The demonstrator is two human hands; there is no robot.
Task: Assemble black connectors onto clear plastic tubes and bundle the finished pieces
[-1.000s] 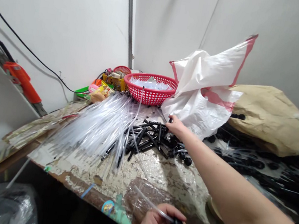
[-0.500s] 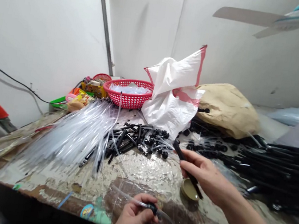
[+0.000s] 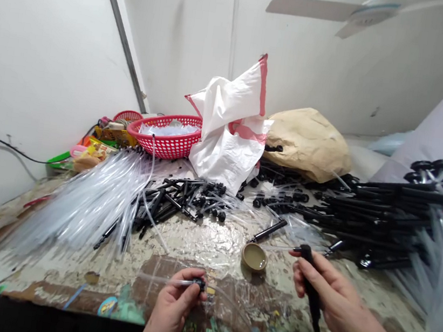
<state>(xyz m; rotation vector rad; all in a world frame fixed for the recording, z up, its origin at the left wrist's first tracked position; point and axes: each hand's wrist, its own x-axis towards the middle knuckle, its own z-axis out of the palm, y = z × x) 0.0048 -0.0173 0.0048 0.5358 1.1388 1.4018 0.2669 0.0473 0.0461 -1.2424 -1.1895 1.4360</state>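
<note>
Black fitting [image 3: 199,284]: there it was at my 6 o'clock, just over the bench's near edge, a clear tube [image 3: 165,280] running in from its 9 o'clock side.
Left hand [image 3: 177,299]: thumb and fingers pinched it tight, no gap.
Right hand [image 3: 331,289]: out at 4 o'clock, fingers wrapped round a black rod [image 3: 313,295], steeply tilted and well apart from the fitting; I couldn't tell whether the thin tube by its top was gripped too.
Both hands: one part in each, not touching; I read this as lining up, nothing joined yet between them. The next move, I judged, called for a firm left pinch, the rod levelled and brought in toward 8 o'clock.
Small dish [image 3: 249,269]: 5 o'clock, between my hands, a loose rod [image 3: 268,231] just beyond.
Heap of black tubes [image 3: 172,197]: 8 o'clock.
Red basket [image 3: 166,148]: 9 o'clock, farther back.
</note>
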